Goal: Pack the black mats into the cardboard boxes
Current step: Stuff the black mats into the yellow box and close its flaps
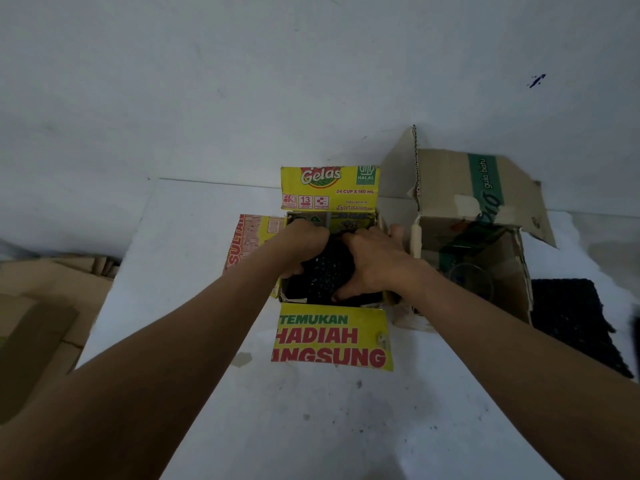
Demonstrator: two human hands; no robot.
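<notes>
A yellow printed cardboard box (332,336) stands open on the white floor, its flaps spread outward. Inside it sits a bunched black mat (325,271). My left hand (303,245) grips the mat's left side with curled fingers, and my right hand (372,261) grips its right side, thumb low at the near edge. Both hands reach down into the box. A second black mat (571,320) lies flat on the floor at the right, apart from both hands.
A brown cardboard box (485,216) with green print stands open right of the yellow box, with something round and dark inside it. Flattened brown cardboard (41,306) lies at the left. A pale wall rises close behind the boxes.
</notes>
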